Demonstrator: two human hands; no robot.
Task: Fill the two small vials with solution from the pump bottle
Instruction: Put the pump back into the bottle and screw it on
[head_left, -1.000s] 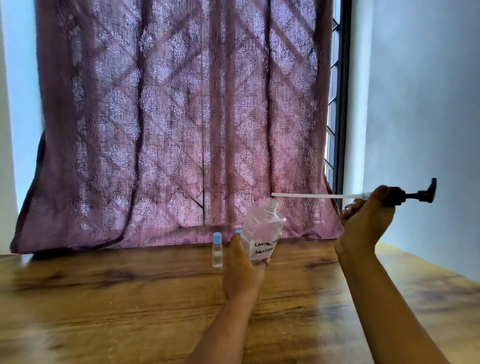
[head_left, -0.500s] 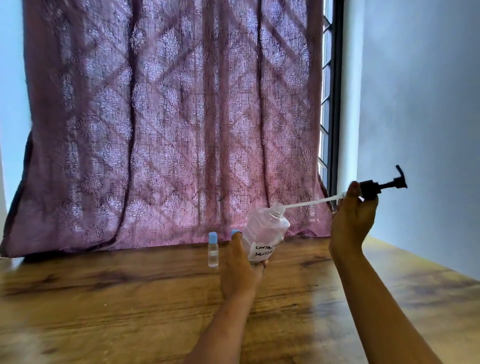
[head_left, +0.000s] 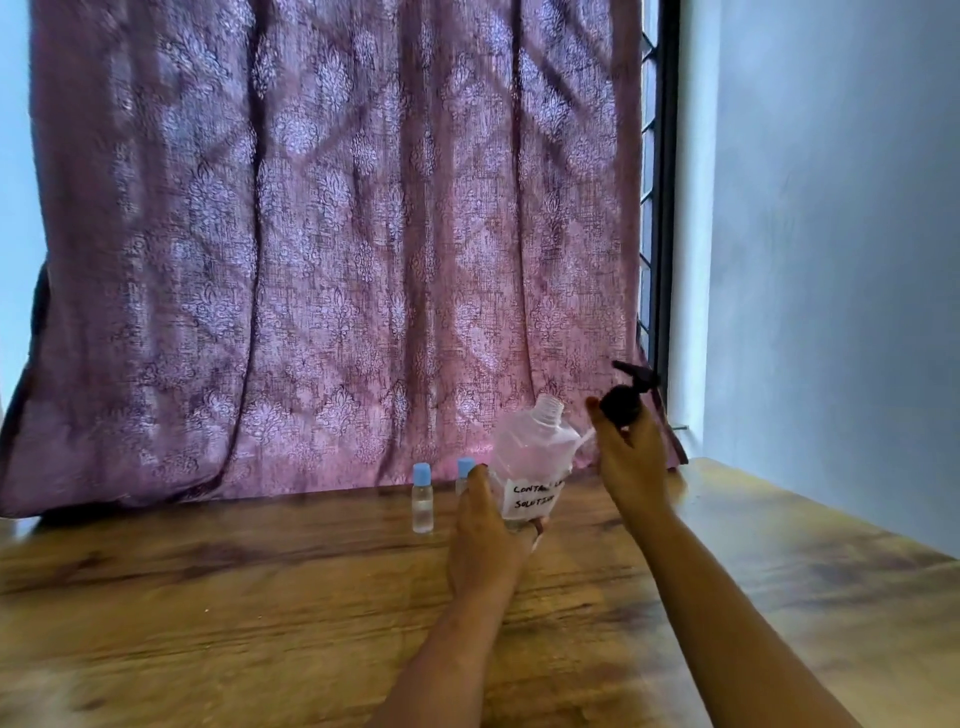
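The wooden table (head_left: 260, 597) is crossed by both forearms. Farther out, the pump bottle (head_left: 535, 452) is gripped low around its labelled body by the left hand (head_left: 485, 530), whose fingers are curled round it. It is held tilted, with its threaded neck uncovered. Whether its base is lifted or resting cannot be told. Just beside it, the black pump head (head_left: 626, 397) is clamped in the curled fingers of the right hand (head_left: 631, 462), clear of the neck. The bottle is judged light, thin-walled and squeezable, so spills are risked if it is pressed; its stiffer base is preferred. Beyond stand the capped left vial (head_left: 422, 499) and the half-hidden right vial (head_left: 464, 470). Both are judged light, easily tipped and best pinched mid-body. Behind hangs a patterned curtain (head_left: 337, 234).
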